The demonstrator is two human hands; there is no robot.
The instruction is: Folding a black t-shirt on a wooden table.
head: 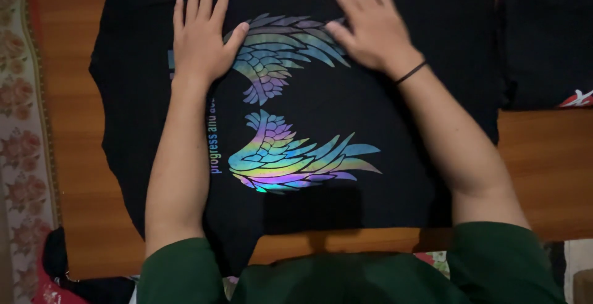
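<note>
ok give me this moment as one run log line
left hand: flat on black t-shirt | right hand: flat on it, by rainbow wing print | wooden table | second dark garment at right

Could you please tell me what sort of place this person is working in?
Probably a home room: a black T-shirt lies on a wooden board, floral bedding lies alongside, and folded dark clothes sit nearby.

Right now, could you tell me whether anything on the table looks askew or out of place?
Nothing stands out. The black T-shirt lies flat under the left hand and right hand; a folded dark garment sits apart.
</note>
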